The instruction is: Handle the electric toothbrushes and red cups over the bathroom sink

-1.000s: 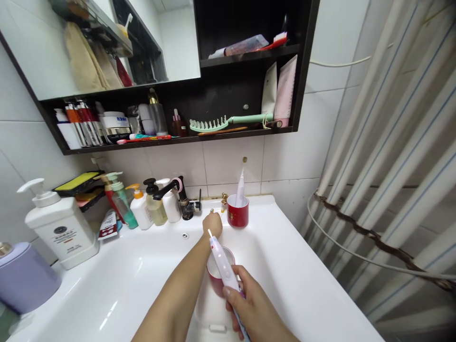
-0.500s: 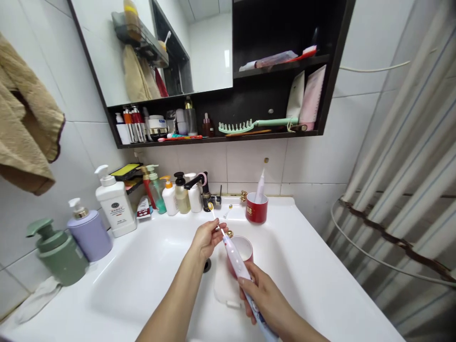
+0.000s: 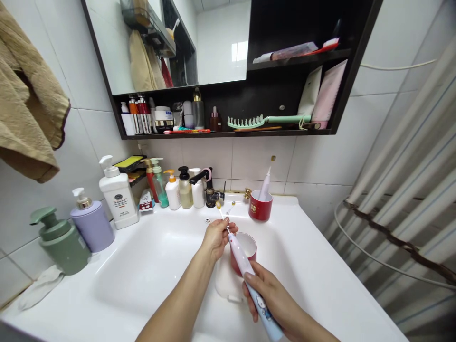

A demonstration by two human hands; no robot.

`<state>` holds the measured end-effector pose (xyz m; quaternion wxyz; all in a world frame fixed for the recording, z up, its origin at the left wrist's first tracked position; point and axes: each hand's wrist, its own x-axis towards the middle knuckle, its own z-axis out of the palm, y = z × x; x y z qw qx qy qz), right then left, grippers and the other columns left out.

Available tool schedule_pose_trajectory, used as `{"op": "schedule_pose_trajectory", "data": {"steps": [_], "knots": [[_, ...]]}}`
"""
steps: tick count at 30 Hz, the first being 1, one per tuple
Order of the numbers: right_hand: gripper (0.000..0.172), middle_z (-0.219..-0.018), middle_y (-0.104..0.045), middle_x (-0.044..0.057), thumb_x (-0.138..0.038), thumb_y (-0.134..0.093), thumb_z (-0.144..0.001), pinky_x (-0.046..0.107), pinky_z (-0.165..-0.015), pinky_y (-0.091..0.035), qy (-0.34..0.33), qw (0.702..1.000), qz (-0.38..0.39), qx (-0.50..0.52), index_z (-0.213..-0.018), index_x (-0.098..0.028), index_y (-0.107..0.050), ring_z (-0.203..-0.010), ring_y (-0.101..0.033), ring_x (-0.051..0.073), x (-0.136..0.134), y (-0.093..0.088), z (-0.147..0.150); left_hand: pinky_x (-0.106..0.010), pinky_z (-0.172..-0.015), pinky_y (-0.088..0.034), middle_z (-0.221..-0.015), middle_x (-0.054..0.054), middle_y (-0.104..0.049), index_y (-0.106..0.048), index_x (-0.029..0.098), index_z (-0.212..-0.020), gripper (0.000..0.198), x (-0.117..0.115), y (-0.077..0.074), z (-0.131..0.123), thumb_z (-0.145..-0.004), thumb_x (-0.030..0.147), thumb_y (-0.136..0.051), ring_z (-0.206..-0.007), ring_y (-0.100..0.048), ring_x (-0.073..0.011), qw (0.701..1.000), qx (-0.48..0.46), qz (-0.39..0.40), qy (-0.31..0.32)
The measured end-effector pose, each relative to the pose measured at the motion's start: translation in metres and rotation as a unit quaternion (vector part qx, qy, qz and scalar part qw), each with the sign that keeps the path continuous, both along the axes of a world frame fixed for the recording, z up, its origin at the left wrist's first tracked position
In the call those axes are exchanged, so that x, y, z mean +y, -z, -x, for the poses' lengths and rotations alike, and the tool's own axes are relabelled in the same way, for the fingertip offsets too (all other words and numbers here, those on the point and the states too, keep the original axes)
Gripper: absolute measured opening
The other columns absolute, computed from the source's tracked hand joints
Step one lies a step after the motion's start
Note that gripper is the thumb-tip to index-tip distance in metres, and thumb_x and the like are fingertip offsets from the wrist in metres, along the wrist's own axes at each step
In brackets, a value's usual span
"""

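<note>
My right hand (image 3: 261,285) is wrapped round the handle of an electric toothbrush (image 3: 241,254), pink above and light blue with a cartoon figure below. The handle points up and left over the sink. My left hand (image 3: 215,239) pinches a slim white brush head (image 3: 221,212) between thumb and finger, just above the handle's tip. Its bristles point toward the faucet. Fingers hide the joint, so whether head and handle are fully joined I cannot tell. A red cup (image 3: 254,251) with a white inside stands in the sink behind the handle, beside a whitish case (image 3: 226,285).
Another red cup (image 3: 261,209) on the back ledge holds a second electric toothbrush (image 3: 265,186). A loose brush head (image 3: 231,207) lies near the black faucet (image 3: 209,185). Several pump bottles line the left side, including a green one (image 3: 64,247). A mirror cabinet (image 3: 228,135) hangs above.
The camera view has shifted slightly. My left hand, with the brush head, has moved a little right toward the handle. More of the handle's cartoon figure shows below my right hand.
</note>
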<state>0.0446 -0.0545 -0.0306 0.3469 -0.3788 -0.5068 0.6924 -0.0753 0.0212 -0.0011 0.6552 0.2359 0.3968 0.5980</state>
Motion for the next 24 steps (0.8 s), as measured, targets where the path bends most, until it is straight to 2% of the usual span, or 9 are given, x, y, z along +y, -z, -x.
{"op": "schedule_pose_trajectory", "data": {"steps": [4,10,15,20,24], "knots": [[0.019,-0.059,-0.045,-0.004,-0.036,-0.036,-0.073,0.018,-0.036,-0.033,-0.006,0.999,0.022,0.026,-0.076,-0.018,-0.037,-0.038,-0.04,0.003,-0.0012,-0.0027,-0.0003,-0.019,-0.05,-0.042,-0.053,-0.001,-0.053,-0.043,0.012,-0.06,0.009,-0.0006,0.0001,-0.0023,-0.068,0.016,-0.046,-0.048,-0.054,-0.0087,1.0,-0.008,-0.009,0.004],[0.024,-0.057,-0.044,-0.005,-0.038,-0.041,-0.069,0.017,-0.035,-0.031,0.023,1.0,-0.013,-0.011,-0.081,-0.018,-0.038,-0.037,-0.039,0.004,-0.0014,-0.001,-0.0008,-0.019,-0.05,-0.041,-0.055,-0.001,-0.053,-0.043,0.012,-0.061,0.009,-0.001,0.0024,-0.0079,-0.068,0.016,-0.046,-0.049,-0.053,-0.0083,0.999,-0.02,-0.031,0.006],[0.023,-0.058,-0.044,-0.004,-0.04,-0.039,-0.07,0.017,-0.035,-0.031,0.002,1.0,0.022,0.011,-0.074,-0.018,-0.039,-0.037,-0.038,0.003,-0.0013,-0.0044,-0.0031,-0.019,-0.05,-0.041,-0.054,-0.001,-0.053,-0.044,0.012,-0.063,0.009,-0.0015,0.0032,-0.0095,-0.071,0.017,-0.042,-0.049,-0.053,-0.0085,0.998,-0.046,-0.033,0.021],[0.023,-0.056,-0.043,-0.005,-0.038,-0.042,-0.068,0.017,-0.034,-0.03,0.024,0.999,-0.007,-0.024,-0.077,-0.018,-0.04,-0.036,-0.039,0.004,-0.0004,-0.0063,-0.004,-0.021,-0.05,-0.041,-0.057,-0.002,-0.054,-0.044,0.013,-0.065,0.01,-0.0023,0.0026,-0.0094,-0.071,0.019,-0.041,-0.05,-0.054,-0.0094,0.998,-0.036,-0.033,0.025],[0.023,-0.058,-0.043,-0.004,-0.039,-0.039,-0.07,0.016,-0.034,-0.031,0.005,1.0,0.008,-0.01,-0.072,-0.017,-0.04,-0.037,-0.038,0.003,0.0002,-0.0074,-0.0041,-0.022,-0.051,-0.04,-0.057,-0.001,-0.053,-0.043,0.013,-0.064,0.009,-0.0017,0.0037,-0.0098,-0.07,0.02,-0.042,-0.05,-0.053,-0.0092,0.999,-0.032,-0.034,0.026]]}}
